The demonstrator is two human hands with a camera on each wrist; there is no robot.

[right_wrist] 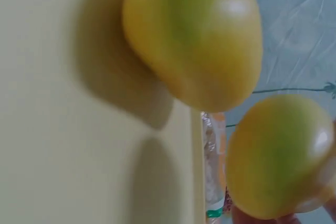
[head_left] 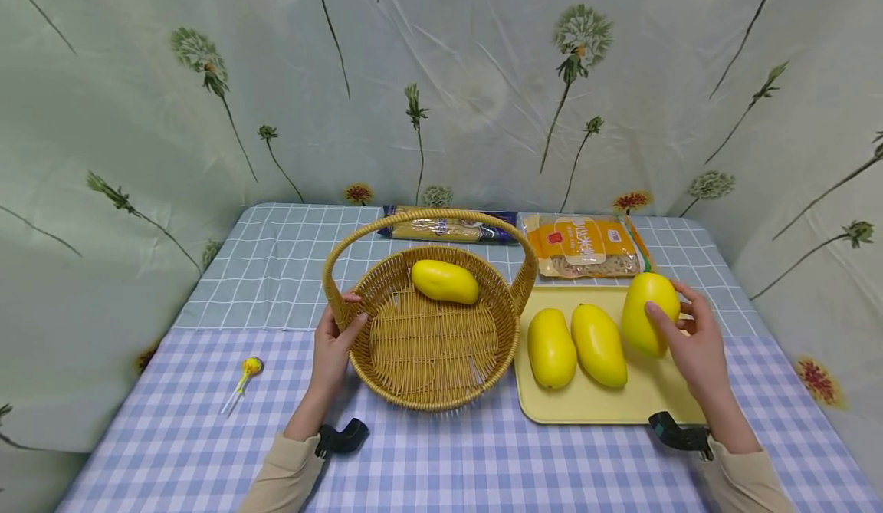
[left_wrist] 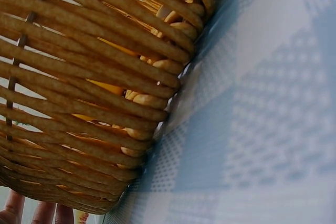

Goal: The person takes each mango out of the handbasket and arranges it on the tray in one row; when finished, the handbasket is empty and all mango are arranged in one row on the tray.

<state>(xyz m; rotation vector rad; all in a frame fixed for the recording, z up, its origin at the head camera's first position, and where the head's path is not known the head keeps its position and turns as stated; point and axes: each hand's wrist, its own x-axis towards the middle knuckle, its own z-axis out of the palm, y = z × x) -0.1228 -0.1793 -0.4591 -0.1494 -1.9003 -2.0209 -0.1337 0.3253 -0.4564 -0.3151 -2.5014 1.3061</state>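
A round wicker basket point(head_left: 434, 406) with a tall arched handle stands at the middle of the table. My left hand point(head_left: 334, 344) grips its left rim by the foot of the handle, thumb over the inside edge. One yellow mango point(head_left: 444, 281) lies inside, against the back wall. At the right, my right hand point(head_left: 697, 344) holds another mango point(right_wrist: 281, 156) between thumb and fingers, raised over the yellow tray point(head_left: 586, 413); its shadow falls on the tray. Two more mangoes, a left one point(head_left: 552, 349) and a right one point(head_left: 599, 346), lie side by side there.
Behind the basket lies a pack of dry noodles point(head_left: 441, 228). An orange bag of grain point(head_left: 586, 246) sits just behind the tray. A wrapped lollipop point(head_left: 247, 375) is on the checked cloth at the left. A flowered curtain point(head_left: 483, 76) hangs around the table.
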